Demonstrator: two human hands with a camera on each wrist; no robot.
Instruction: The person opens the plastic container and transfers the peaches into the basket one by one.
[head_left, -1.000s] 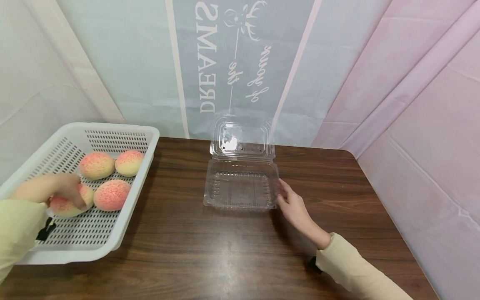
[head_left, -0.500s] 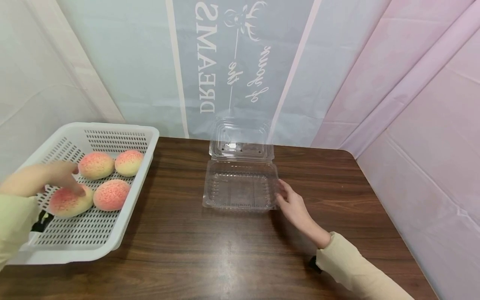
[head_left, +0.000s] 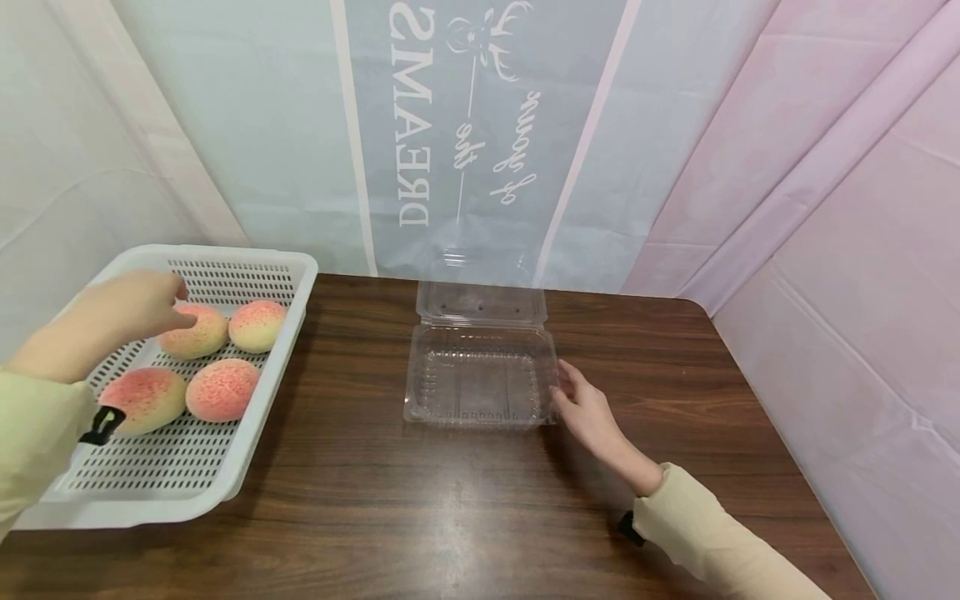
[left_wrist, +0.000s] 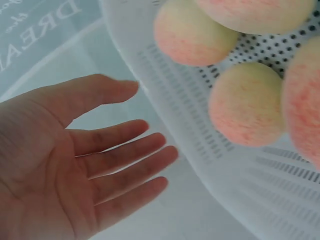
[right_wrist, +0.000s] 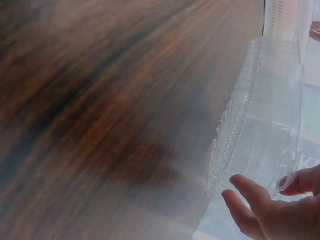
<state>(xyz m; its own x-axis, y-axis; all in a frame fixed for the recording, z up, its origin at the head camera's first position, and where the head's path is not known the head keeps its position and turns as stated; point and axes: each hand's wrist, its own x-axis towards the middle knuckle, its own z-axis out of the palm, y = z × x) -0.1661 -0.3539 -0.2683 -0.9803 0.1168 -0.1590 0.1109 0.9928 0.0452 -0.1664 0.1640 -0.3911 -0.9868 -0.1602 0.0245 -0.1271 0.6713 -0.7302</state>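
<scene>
My left hand (head_left: 131,308) is over the back left of a white basket (head_left: 251,450), thumb and fingers spread, holding nothing. The left wrist view shows its bare palm (left_wrist: 45,170) and straight fingers beside the basket's rim. Several pink and yellow peaches lie in the basket; the nearest to that hand in the head view is the back left peach (head_left: 198,337), partly overlapped by the fingertips. My right hand (head_left: 588,417) holds the right side of a clear plastic clamshell box (head_left: 480,383). In the right wrist view the thumb (right_wrist: 300,181) is at the box's rim, with fingers against its outer wall.
The box's hinged lid (head_left: 480,304) stands raised at the back, against a printed cloth (head_left: 300,150). The dark wooden table (head_left: 390,517) lies under everything. Pale cloth walls (head_left: 847,275) rise along the sides.
My left hand has let go of the front left peach and risen up and back over the basket. The box has shifted slightly toward me; my right hand has barely moved.
</scene>
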